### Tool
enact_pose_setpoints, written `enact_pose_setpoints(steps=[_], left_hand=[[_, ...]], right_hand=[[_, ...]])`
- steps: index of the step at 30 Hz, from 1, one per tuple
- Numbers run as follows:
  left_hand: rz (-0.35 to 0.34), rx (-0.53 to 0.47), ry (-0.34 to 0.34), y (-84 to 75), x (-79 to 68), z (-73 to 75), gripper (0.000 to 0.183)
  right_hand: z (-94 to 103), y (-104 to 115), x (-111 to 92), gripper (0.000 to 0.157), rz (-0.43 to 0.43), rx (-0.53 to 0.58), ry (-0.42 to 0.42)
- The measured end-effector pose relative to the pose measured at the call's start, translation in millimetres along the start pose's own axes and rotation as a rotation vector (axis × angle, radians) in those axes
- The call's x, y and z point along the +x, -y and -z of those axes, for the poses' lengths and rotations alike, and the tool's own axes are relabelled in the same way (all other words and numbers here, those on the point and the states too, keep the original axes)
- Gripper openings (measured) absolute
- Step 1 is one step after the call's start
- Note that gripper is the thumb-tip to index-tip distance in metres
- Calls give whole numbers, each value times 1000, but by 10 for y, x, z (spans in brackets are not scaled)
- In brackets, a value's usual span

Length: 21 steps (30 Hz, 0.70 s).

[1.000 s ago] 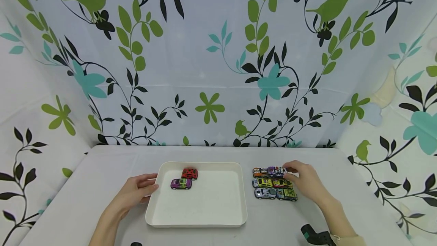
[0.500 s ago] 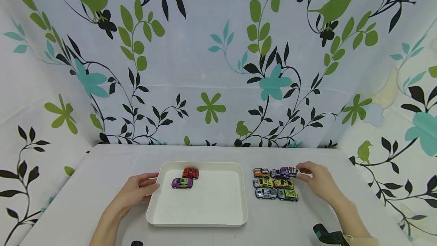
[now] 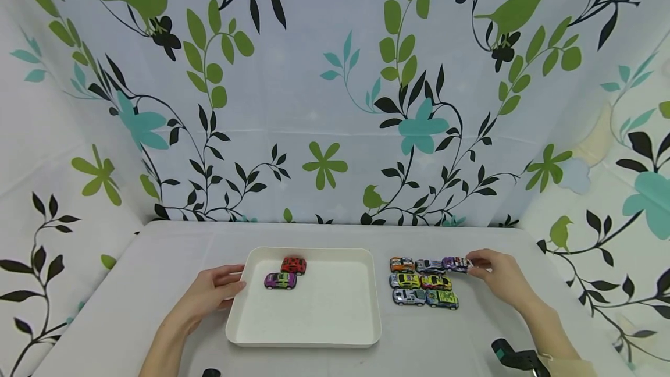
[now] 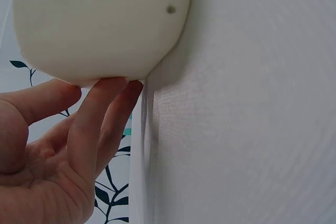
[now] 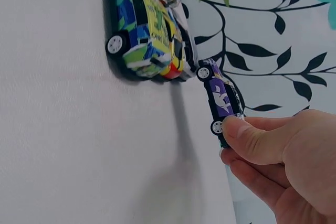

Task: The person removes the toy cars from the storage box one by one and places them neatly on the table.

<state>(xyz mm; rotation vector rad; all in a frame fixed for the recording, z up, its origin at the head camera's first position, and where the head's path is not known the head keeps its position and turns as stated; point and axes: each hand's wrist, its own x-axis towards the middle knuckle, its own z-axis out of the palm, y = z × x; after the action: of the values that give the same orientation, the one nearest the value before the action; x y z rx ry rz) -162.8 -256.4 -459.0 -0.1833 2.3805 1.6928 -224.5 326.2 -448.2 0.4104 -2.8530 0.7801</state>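
Note:
My right hand (image 3: 499, 275) pinches a purple and white toy car (image 3: 456, 264) by its end between thumb and fingers, at the right end of the far row. The right wrist view shows the purple side of this toy car (image 5: 220, 98). Just left of it is a dark silver-blue toy car (image 3: 430, 266), then an orange one (image 3: 401, 264). My left hand (image 3: 206, 292) touches the left edge of a white tray (image 3: 303, 336) with its fingertips. In the tray lie a red toy car (image 3: 294, 265) and a purple-green toy car (image 3: 280, 280).
Nearer rows hold a yellow toy car (image 3: 405, 280), a red-yellow one (image 3: 436, 282), a silver one (image 3: 409, 297) and a green-blue one (image 3: 442, 299). A white cloth covers the table (image 3: 419, 342). Behind it hangs a leaf-patterned curtain (image 3: 293, 103).
My right hand has drawn the purple and white car to the right, away from the orange one. The silver-blue car now shows between them. My left hand stays at the tray.

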Motion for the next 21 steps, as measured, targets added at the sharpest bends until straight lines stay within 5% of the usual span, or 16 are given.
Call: enact_pose_setpoints(steps=[21], left_hand=[[20, -1, -20, -33, -25, -11, 53]], right_hand=[[-59, -206, 40, 25, -61, 3, 71]])
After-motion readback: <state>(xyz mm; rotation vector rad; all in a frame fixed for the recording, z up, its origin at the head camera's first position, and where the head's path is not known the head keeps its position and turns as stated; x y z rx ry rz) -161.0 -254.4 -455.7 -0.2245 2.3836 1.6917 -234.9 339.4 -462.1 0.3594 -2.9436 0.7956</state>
